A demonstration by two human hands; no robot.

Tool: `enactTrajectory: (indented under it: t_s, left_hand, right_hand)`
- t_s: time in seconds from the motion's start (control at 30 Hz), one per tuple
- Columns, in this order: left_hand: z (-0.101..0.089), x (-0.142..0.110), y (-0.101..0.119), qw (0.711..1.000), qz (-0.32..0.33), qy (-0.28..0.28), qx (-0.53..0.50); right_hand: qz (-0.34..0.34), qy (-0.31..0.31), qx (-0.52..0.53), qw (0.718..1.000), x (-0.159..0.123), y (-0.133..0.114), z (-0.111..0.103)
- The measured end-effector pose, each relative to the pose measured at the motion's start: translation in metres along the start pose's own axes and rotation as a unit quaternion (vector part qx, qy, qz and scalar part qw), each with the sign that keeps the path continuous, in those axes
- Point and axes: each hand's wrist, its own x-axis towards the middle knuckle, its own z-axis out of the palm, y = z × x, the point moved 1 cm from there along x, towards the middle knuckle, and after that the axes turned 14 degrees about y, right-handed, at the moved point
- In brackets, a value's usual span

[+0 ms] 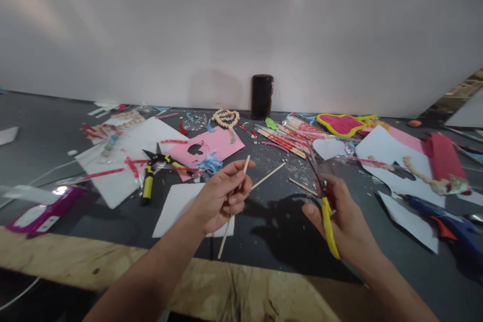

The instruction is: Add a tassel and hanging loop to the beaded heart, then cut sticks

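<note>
My left hand (221, 200) is closed round a thin wooden stick (226, 231), held upright above the dark table (271, 231); the stick's ends poke out above and below the fingers. My right hand (339, 219) grips scissors with yellow handles (329, 226), their blades (314, 166) pointing up and away. The two hands are apart, about a hand's width between them. Another loose stick (268, 176) lies on the table just beyond them.
White paper sheets (121, 161), a pink card with a cut-out (211, 148), yellow-handled cutters (149, 181), a bead string (226, 118), a bundle of sticks (287, 138), a blue glue gun (445, 221) and a dark phone (262, 95) against the wall crowd the table. A wooden edge (113, 261) runs along the front.
</note>
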Motion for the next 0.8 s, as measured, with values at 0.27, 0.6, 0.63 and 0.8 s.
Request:
enactTrajectory:
  t_s: [0.27, 0.6, 0.63, 0.8]
  left_hand:
    - [-0.002, 0.007, -0.007, 1.000, -0.028, 0.008, 0.003]
    - [0.003, 0.001, -0.016, 0.996, -0.077, -0.015, 0.030]
    - [0.003, 0.000, -0.017, 0.996, -0.080, -0.011, 0.036]
    - [0.004, 0.000, -0.021, 0.993, -0.095, -0.004, 0.070]
  right_hand:
    - [0.008, 0.003, -0.073, 0.997, -0.001, 0.011, 0.007]
    - [-0.025, -0.021, -0.071, 0.997, -0.005, 0.012, 0.015]
    - [-0.027, -0.028, -0.072, 0.997, -0.005, 0.012, 0.015]
    - [-0.028, -0.042, -0.076, 0.996, -0.005, 0.014, 0.014]
